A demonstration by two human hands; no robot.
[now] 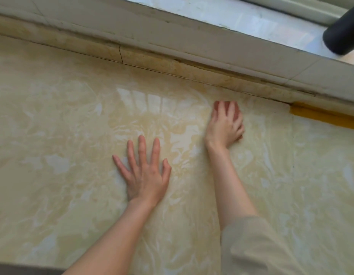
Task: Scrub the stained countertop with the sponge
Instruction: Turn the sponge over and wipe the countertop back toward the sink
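Note:
A cream marbled countertop fills the view, with a glossy wet patch in the middle. My right hand presses down on a reddish-brown sponge close to the back edge; my fingers cover most of the sponge. My left hand lies flat on the countertop, fingers spread, holding nothing, to the left of and nearer than the right hand.
A stained raised ledge runs along the back of the counter below a white window sill. A dark cylindrical object stands on the sill at the top right. A yellow strip lies along the back edge at right.

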